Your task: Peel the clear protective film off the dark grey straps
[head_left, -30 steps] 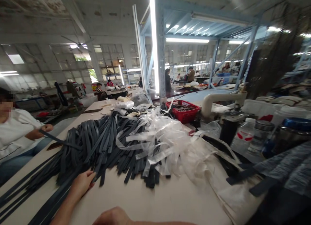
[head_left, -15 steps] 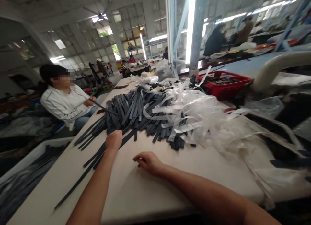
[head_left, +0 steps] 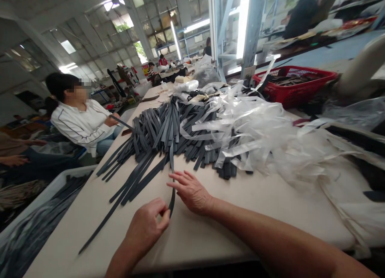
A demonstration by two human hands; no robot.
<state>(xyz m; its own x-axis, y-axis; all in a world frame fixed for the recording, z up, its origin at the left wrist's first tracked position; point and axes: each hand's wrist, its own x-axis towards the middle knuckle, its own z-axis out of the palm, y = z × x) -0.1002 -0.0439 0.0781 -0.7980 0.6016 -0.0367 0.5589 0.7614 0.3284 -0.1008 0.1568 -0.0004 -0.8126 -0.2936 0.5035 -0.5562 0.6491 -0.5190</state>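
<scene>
My left hand (head_left: 150, 218) pinches the near end of a dark grey strip (head_left: 172, 198) between thumb and fingers, low over the table. From there the strip runs away from me to a large heap of similar dark strips (head_left: 150, 129). My right hand (head_left: 189, 188) lies beside the strip with its fingers stretched out and apart, the fingertips over or against it; whether they press on it I cannot tell. Several loose strips (head_left: 132, 182) lie left of my hands, reaching toward the table's left edge.
Translucent plastic strips (head_left: 240, 121) pile up on the right of the pale table (head_left: 204, 234). Behind them stands a red basket (head_left: 297, 87). At the left, a seated person in white (head_left: 81, 121) holds a dark strip. A white bin (head_left: 57, 182) with dark strips stands below the table's left edge.
My left hand has come back from the heap toward me, with a strip's end now in its fingers. My right hand has opened and moved up to the strip.
</scene>
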